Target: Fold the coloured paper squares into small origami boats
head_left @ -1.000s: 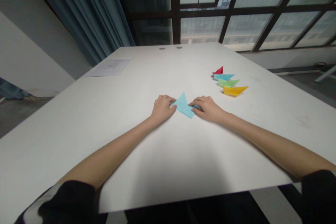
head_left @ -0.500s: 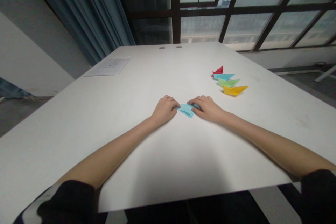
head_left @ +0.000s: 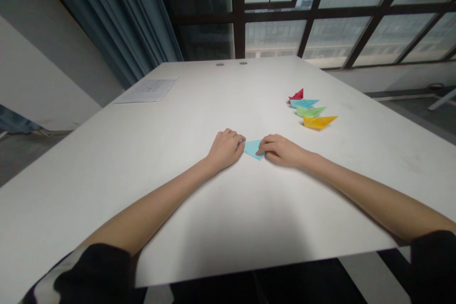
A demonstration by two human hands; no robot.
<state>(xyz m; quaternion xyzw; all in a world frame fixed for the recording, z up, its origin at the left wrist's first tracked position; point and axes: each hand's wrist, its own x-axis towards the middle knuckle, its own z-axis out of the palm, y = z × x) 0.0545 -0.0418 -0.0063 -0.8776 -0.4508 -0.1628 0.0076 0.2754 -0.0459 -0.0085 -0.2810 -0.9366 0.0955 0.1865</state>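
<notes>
A small folded light-blue paper lies on the white table between my two hands. My left hand pinches its left corner, with the fingers closed together. At the right side my right hand has its curled fingers on the paper, the fingertips resting on its face and covering that edge. Beyond my right hand stand folded paper boats in a row: yellow, green, blue and red.
The white table reaches away toward a dark-framed window. Printed sheets lie at its far left edge. Behind that edge hangs a blue-grey curtain. Two round grey discs are near the far edge.
My right hand's fingers have moved from the paper's right edge onto its face. The paper now looks flatter, and the open fold seen before no longer shows. My left hand has barely moved.
</notes>
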